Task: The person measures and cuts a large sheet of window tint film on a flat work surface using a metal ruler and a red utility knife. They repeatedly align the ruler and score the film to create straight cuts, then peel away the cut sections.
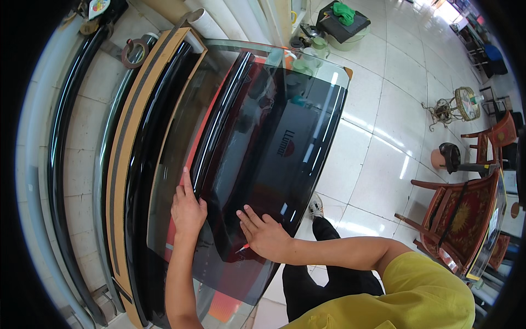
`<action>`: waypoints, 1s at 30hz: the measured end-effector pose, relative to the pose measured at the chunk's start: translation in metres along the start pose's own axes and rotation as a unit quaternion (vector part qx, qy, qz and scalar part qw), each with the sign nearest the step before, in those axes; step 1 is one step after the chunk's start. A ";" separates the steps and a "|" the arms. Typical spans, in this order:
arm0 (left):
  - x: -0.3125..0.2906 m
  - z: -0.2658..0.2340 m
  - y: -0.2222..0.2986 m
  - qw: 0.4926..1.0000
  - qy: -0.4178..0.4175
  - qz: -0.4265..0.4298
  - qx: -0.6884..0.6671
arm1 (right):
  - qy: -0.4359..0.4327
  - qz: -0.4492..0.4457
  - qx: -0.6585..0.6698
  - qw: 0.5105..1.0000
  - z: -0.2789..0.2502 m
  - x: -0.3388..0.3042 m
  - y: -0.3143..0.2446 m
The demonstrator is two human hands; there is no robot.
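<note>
A sheet of dark tinted film [285, 181] lies over a glass pane [331, 74], its loose part still joined to a glossy black film roll [224, 120]. My left hand [189, 211] rests by the roll's near end, index finger stretched along its left side and the other fingers loosely bent. Nothing shows in it. My right hand [266, 234] presses on the film with fingers extended. From under its thumb side sticks a slim red craft knife [245, 247] with a pale pointed tip; most of its handle is hidden by the hand.
Long black rolls in an open cardboard box [121, 164] stand close on the left, with a tape roll [135, 53] beyond. A black box [343, 22] with a green cloth [343, 13] is at the back. Carved wooden chairs [457, 219] stand right on the tiled floor [378, 120].
</note>
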State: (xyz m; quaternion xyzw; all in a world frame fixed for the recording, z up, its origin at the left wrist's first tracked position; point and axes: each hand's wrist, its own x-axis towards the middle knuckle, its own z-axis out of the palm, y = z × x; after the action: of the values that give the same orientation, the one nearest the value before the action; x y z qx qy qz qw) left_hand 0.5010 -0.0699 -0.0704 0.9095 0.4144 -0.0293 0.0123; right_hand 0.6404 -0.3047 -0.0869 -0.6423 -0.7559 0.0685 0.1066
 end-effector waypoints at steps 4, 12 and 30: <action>0.003 0.003 -0.005 1.000 0.000 -0.004 0.020 | -0.019 -0.004 -0.008 1.000 0.000 0.000 0.000; -0.027 0.010 0.017 0.985 0.089 0.132 0.068 | -0.007 -0.001 0.005 1.000 0.002 0.001 0.001; -0.021 0.002 0.032 0.997 -0.035 0.001 0.066 | -0.035 0.002 0.030 0.999 0.000 0.000 0.006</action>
State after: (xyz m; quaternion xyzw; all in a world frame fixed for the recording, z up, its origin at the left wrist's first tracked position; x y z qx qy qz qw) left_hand 0.5115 -0.1063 -0.0710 0.9072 0.4099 -0.0883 -0.0336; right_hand 0.6459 -0.3038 -0.0880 -0.6378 -0.7553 0.1139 0.0990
